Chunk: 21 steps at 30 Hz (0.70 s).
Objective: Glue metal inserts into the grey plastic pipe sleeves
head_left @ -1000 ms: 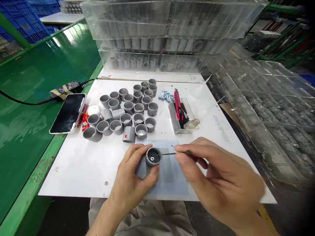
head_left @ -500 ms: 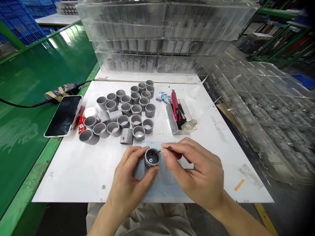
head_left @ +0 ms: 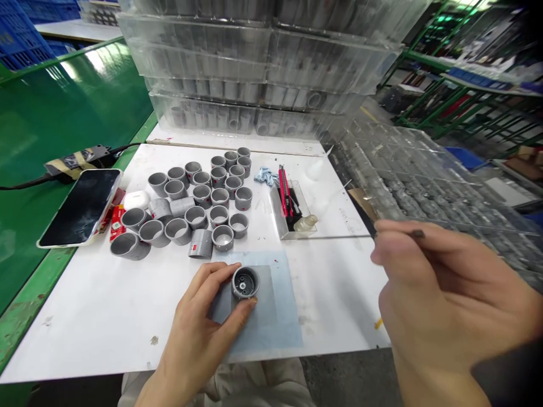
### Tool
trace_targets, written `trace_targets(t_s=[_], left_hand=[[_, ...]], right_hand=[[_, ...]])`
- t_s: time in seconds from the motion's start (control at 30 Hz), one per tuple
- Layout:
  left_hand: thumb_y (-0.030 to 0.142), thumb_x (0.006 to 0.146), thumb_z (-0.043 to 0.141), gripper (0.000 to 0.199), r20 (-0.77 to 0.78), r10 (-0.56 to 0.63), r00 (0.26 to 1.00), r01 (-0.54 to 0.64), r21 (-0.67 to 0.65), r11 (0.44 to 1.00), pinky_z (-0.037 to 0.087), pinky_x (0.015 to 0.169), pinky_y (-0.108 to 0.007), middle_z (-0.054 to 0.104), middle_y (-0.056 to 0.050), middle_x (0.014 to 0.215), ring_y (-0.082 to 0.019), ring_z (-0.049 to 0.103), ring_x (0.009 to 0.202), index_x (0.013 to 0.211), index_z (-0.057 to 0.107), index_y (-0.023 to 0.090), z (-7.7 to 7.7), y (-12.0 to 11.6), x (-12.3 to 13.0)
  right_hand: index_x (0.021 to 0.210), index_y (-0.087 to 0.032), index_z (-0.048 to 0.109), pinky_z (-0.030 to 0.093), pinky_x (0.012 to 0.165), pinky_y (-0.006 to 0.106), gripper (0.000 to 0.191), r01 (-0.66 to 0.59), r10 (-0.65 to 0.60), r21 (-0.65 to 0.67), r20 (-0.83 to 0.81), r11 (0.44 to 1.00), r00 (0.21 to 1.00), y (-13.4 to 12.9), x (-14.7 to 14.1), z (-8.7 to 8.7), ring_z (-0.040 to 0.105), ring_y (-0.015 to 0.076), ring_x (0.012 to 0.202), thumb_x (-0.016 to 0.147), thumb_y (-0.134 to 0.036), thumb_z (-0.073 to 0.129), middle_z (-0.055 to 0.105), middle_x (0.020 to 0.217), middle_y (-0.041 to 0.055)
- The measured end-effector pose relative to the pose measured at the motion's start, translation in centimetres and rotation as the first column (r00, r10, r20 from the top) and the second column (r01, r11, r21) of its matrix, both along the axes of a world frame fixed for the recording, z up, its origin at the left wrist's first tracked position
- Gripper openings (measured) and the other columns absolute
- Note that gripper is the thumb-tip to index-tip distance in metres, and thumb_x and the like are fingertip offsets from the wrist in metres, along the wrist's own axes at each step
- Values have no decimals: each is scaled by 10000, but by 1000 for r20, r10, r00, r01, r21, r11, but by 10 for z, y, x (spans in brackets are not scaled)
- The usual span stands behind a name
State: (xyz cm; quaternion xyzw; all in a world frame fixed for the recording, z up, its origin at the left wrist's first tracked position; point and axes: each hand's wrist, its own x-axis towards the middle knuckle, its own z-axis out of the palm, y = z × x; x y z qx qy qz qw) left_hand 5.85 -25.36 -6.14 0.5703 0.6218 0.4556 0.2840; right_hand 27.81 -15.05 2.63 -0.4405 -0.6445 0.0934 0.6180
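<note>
My left hand (head_left: pixel 207 316) grips a grey ring-shaped cup (head_left: pixel 245 282) between thumb and fingers, over a blue sheet (head_left: pixel 284 316). The cup stands upright, and dark parts with a small round metal piece show inside it. Raised at the right is my right hand (head_left: pixel 441 294), with thumb and forefinger pinched on a thin dark tool (head_left: pixel 418 233), whose tip I cannot make out. Many grey rings (head_left: pixel 201 195) stand or lie on the white table to the left, beyond my left hand.
A small clear box (head_left: pixel 278 217) holds a red cutter (head_left: pixel 285 192) and a glass bottle (head_left: pixel 306 223). A phone (head_left: pixel 80 208) lies at the left edge. Stacked clear trays (head_left: pixel 203 48) rise behind; more trays (head_left: pixel 424 175) are at the right.
My right hand has moved away from the cup, up and to the right, with the thin tool still in it. My left hand still holds the cup. The whole view has shifted.
</note>
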Motion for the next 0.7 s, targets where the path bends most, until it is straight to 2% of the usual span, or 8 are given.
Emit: trace_targets(t_s=[0.07, 0.13, 0.23, 0.33, 0.47, 0.57, 0.63, 0.7], left_hand=[[248, 1008, 764, 363, -8, 4, 1000, -4, -8, 1000, 564, 986, -297, 661, 13, 1288, -182, 696, 1170, 1323, 672, 403, -2, -1, 0], [246, 1004, 760, 365, -20, -8, 1000, 8, 0, 1000, 566, 1006, -310, 648, 7, 1327, -193, 693, 1201, 1319, 667, 406, -2, -2, 0], [229, 1003, 748, 386, -44, -57, 997, 58, 27, 998, 560, 1060, -332, 658, -2, 1363, -203, 692, 1242, 1334, 642, 398, -3, -2, 0], [174, 990, 731, 420, -57, -110, 992, 113, 47, 993, 562, 1074, -340, 677, -10, 1347, -209, 702, 1243, 1337, 631, 389, -3, -2, -1], [118, 958, 728, 457, -59, -142, 988, 145, 66, 987, 576, 1063, -340, 675, -17, 1346, -214, 712, 1237, 1324, 650, 381, -2, -3, -2], [100, 951, 724, 470, -51, -149, 988, 152, 56, 987, 578, 1062, -340, 673, -20, 1348, -210, 713, 1237, 1324, 655, 378, -1, -3, -2], [101, 951, 728, 466, -49, -149, 988, 151, 45, 988, 577, 1066, -333, 673, -18, 1351, -203, 714, 1240, 1321, 656, 376, 1, -2, -1], [99, 951, 731, 476, -53, -155, 986, 157, 39, 987, 575, 1072, -325, 678, -13, 1349, -195, 716, 1242, 1328, 653, 380, 3, -1, -1]], right_hand=[[992, -315, 880, 556, 707, 401, 99, 96, -94, 60, -35, 994, 995, 17, 7, -3, 728, 222, 740, 923, -245, 868, 841, 894, 3], [1000, -299, 877, 550, 701, 394, 60, 118, -118, 30, -3, 993, 993, 32, 14, -6, 734, 227, 737, 946, -298, 851, 843, 906, 17], [1018, -279, 865, 569, 711, 392, 93, 91, -89, -32, 69, 995, 994, 44, 20, -11, 759, 252, 787, 987, -329, 793, 841, 941, 52], [980, -240, 852, 576, 685, 362, 115, 73, -52, -94, 215, 993, 975, 50, 21, -17, 732, 219, 705, 974, -335, 787, 826, 872, 48], [927, -220, 850, 566, 659, 325, 133, 25, 93, -267, 420, 963, 903, 59, 19, -26, 693, 178, 620, 953, -331, 782, 801, 764, 13], [965, -247, 868, 582, 689, 360, 121, 42, 27, -208, 316, 977, 948, 56, 18, -20, 720, 206, 675, 950, -352, 809, 822, 825, 24], [986, -265, 879, 598, 752, 403, 98, 98, -84, -89, 145, 991, 986, 44, 16, -8, 751, 243, 764, 932, -342, 848, 837, 899, 45], [1021, -278, 890, 602, 832, 443, 110, 160, -160, -16, -2, 987, 987, 25, 14, 7, 768, 277, 869, 929, -334, 867, 843, 992, 64]])
